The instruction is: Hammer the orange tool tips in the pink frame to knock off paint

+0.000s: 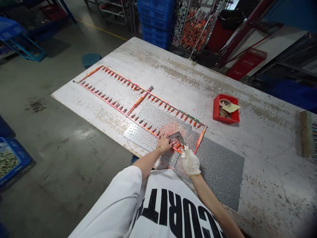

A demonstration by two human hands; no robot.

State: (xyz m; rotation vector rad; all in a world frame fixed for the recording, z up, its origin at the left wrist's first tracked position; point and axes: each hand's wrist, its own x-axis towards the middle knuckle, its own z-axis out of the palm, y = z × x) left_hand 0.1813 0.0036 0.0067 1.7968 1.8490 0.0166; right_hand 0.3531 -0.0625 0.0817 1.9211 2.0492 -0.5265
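A long, paint-stained frame [114, 106] lies across the worn white table, with rows of small orange and dark pegs along both rails. My bare left hand [164, 142], with a bracelet at the wrist, is closed on the near rail close to the frame's right end. My right hand [190, 161], in a white knitted glove, grips a scraper [177, 137]. Its broad metal blade points left, by the pegs and beside my left fingers. Pink and white chips [170, 127] are scattered around the blade on a dimpled grey metal sheet [148, 114].
A darker dimpled sheet [220, 168] lies to the right. Farther back on the table [262, 138] stands a red box [226, 109] with tape rolls and paper. A wooden-backed brush [306, 134] lies at the right edge. Blue crates [156, 23] are stacked behind the table.
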